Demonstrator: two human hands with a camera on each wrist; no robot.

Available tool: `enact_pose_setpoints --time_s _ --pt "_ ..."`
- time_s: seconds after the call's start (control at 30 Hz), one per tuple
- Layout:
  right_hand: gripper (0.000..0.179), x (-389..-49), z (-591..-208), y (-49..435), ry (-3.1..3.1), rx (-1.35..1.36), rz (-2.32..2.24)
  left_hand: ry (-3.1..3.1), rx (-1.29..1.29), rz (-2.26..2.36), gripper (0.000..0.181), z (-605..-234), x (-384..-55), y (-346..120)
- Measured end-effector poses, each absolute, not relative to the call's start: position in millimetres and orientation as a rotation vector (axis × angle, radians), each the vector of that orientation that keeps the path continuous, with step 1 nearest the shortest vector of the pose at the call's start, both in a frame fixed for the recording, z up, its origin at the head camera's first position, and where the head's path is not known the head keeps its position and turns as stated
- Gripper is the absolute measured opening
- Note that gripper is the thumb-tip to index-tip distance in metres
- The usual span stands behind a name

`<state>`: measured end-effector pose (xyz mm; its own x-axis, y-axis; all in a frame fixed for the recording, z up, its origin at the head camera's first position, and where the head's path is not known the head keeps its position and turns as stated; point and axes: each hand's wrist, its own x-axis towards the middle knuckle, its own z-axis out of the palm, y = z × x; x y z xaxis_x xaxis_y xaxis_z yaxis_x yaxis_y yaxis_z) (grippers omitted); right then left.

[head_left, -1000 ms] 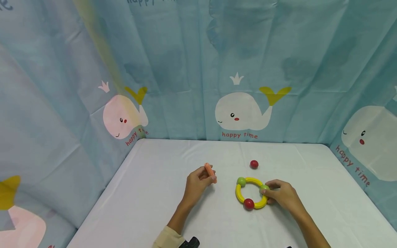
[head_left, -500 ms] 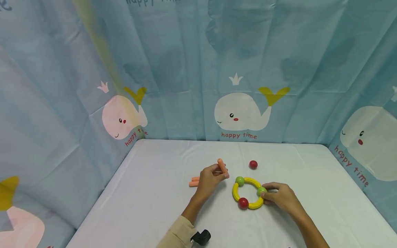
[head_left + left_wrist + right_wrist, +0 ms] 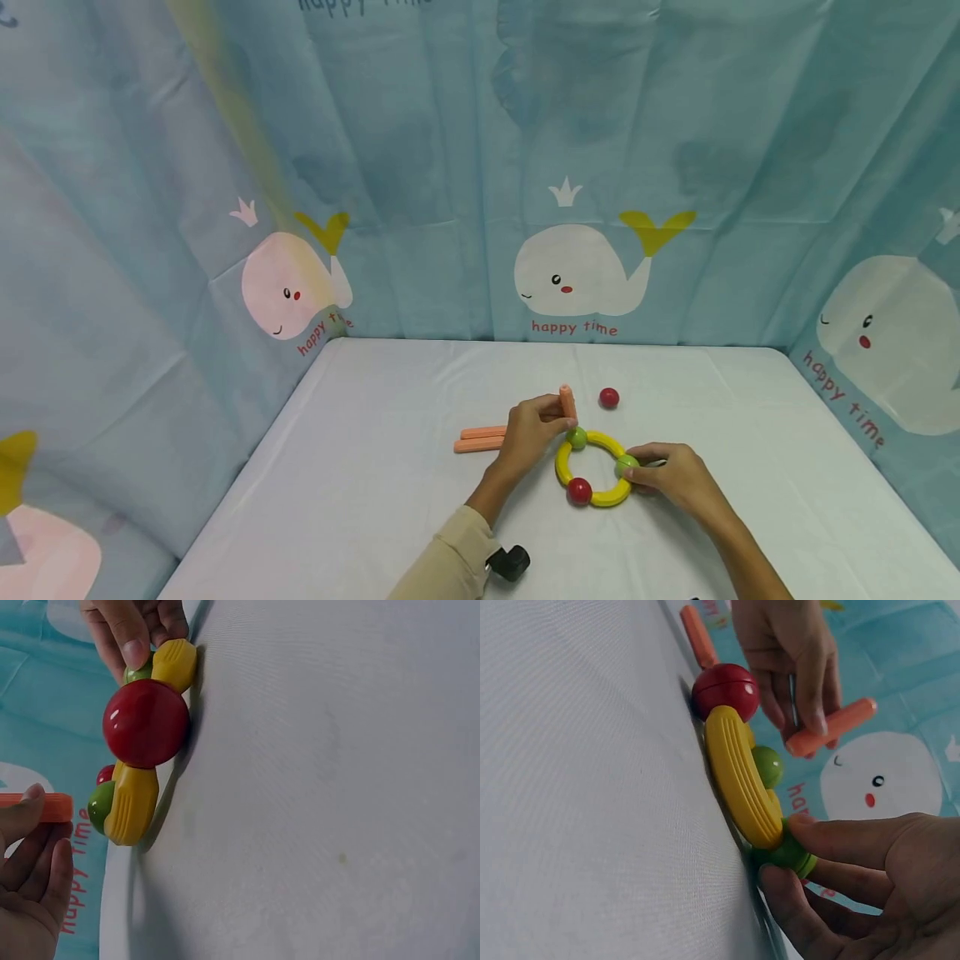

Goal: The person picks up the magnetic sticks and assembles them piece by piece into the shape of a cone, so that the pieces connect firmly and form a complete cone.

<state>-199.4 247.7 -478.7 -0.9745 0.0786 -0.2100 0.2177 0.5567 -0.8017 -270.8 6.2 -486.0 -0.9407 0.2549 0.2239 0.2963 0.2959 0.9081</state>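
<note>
A ring of yellow curved rods (image 3: pixel 612 497) joined by balls lies on the white table. It has a red ball (image 3: pixel 579 492) at the front, a green ball (image 3: pixel 577 437) at the back left and another green ball (image 3: pixel 793 853) at the right. My right hand (image 3: pixel 675 477) pinches that right green ball between thumb and fingers. With thumb and fingertips, my left hand (image 3: pixel 529 435) grips an orange rod (image 3: pixel 568 403), upright and slightly tilted. Its lower end appears close above the back-left green ball in the head view; both wrist views show it apart from the ring.
Two more orange rods (image 3: pixel 480 445) lie side by side left of the ring, partly behind the left hand. A loose red ball (image 3: pixel 609 397) rests behind the ring. A blue whale-print curtain (image 3: pixel 450 275) borders the table (image 3: pixel 360 500) at back and sides.
My left hand has moved right with the orange rod to the ring's back-left green ball, uncovering two lying rods. The ring has shifted slightly left in view, the right hand still on it.
</note>
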Motion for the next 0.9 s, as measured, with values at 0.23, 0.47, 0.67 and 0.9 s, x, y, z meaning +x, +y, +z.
enact_pose_setpoints --time_s 0.23,0.47,0.67,0.9 --pt "0.044 -199.5 -479.5 247.6 2.645 0.231 -1.401 -2.547 -0.547 -1.741 0.036 -488.3 -270.0 12.8" --pt "0.045 -200.1 -479.3 246.8 2.632 0.227 -1.407 -2.557 -0.557 -1.757 0.038 -489.8 -268.5 15.2" --pt "0.048 -201.0 -479.9 245.8 2.648 0.211 -1.391 -2.585 -0.531 -1.721 0.037 -489.0 -267.5 13.0" --pt "0.044 -201.1 -481.2 247.9 2.656 0.213 -1.370 -2.632 -0.551 -1.608 0.038 -488.6 -265.0 -4.4"
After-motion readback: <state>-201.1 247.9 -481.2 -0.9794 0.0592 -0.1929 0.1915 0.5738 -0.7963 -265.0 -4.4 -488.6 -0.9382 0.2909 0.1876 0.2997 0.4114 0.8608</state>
